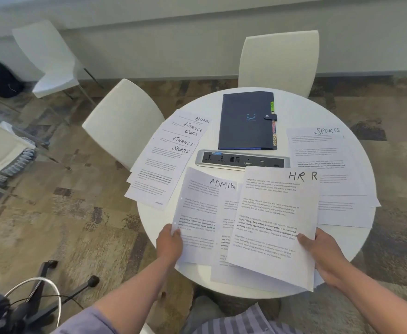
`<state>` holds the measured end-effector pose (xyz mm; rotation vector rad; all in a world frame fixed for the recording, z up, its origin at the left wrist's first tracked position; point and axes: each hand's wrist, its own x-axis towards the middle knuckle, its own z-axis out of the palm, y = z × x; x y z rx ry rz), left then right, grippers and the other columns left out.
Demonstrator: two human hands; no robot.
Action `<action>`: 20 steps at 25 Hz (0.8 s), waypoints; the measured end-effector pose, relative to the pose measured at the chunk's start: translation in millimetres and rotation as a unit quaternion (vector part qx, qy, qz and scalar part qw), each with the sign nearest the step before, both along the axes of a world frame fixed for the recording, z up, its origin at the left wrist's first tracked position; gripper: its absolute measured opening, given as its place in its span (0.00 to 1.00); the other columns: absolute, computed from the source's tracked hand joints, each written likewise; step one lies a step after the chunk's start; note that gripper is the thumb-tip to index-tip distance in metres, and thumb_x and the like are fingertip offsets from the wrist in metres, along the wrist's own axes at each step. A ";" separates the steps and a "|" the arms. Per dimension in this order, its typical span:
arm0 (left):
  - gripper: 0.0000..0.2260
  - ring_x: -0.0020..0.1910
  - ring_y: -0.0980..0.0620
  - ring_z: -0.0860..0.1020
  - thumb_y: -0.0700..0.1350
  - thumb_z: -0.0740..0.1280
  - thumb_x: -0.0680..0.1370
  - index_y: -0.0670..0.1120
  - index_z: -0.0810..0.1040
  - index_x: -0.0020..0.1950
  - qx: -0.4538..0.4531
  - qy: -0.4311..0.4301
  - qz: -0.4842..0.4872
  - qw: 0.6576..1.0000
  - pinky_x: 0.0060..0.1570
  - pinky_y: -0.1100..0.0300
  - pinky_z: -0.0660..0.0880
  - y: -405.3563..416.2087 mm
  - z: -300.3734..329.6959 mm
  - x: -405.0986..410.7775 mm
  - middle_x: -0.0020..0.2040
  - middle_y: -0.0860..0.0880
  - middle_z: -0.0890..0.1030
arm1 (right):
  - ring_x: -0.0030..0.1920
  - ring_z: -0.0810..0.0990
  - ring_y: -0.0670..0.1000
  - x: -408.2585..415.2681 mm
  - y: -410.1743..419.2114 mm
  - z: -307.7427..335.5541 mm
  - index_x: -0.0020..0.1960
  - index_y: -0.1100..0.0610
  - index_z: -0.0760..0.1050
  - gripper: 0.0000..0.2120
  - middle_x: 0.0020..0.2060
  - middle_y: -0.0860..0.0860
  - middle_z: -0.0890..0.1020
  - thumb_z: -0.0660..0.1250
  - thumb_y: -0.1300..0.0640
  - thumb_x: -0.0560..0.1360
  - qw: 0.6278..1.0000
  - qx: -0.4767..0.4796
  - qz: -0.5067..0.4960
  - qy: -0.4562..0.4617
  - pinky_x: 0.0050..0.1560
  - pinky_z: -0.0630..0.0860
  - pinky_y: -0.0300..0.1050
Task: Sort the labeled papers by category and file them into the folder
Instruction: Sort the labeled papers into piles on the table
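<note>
Fingers of both hands pinch printed sheets: left hand (170, 244) the ADMIN page (202, 213), right hand (323, 254) seemingly the HR page (274, 213).

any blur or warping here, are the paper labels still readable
Head view: wide-angle warping bends the wall line and table rim; even soft light, no glare; the handwritten ADMIN sheet and HR sheet labels read clearly, body text is soft, the floor at left smeared.

Round table (356, 239) (papers (163, 165), folder (245, 121))
</note>
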<state>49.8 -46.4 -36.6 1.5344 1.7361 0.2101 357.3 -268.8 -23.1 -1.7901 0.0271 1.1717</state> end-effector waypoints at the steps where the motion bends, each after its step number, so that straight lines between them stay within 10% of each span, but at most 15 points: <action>1: 0.09 0.52 0.49 0.75 0.43 0.57 0.86 0.46 0.74 0.62 0.004 -0.002 0.002 1.000 0.50 0.55 0.72 8.6 3.0 -5.9 0.53 0.51 0.76 | 0.57 0.84 0.60 -3.8 7.0 1.4 0.63 0.55 0.78 0.10 0.57 0.54 0.85 0.64 0.62 0.83 1.000 0.006 0.001 0.004 0.64 0.78 0.64; 20: 0.10 0.52 0.43 0.75 0.40 0.57 0.85 0.41 0.75 0.62 -0.019 0.004 0.026 0.999 0.49 0.52 0.72 226.4 -24.0 -77.2 0.55 0.45 0.78 | 0.57 0.84 0.60 -88.2 136.9 -9.9 0.63 0.53 0.79 0.11 0.57 0.53 0.86 0.65 0.62 0.83 0.997 -0.031 -0.068 0.007 0.63 0.78 0.65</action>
